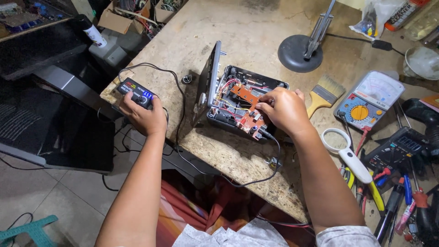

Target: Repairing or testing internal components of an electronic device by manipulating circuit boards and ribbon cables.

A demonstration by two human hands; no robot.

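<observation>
1. Left hand (144, 114) wraps the small black power adapter (136, 91) at the tabletop (247, 27) edge; its knob's mostly covered.
2. Right hand (282, 110) pinches down on the orange circuit board (244, 107) inside the opened black case (242, 100); fingertips hide whatever's gripped.

Surface: worn wooden workbench (247, 27)
Centre: opened black device case (242, 100)
9 o'clock: small power adapter (137, 91)
12 o'clock: lamp base (299, 52)
3 o'clock: paintbrush (324, 91), analogue multimeter (372, 98), magnifier (345, 151)
4 o'clock: possibly screwdrivers (398, 201)

Two bare forearms reaching forward from below, left hand (142, 114) curled palm-down with thumb and fingers closed at the far left, right hand (282, 110) arched, fingertips (259, 106) pinched downward, wrists slightly bent
</observation>
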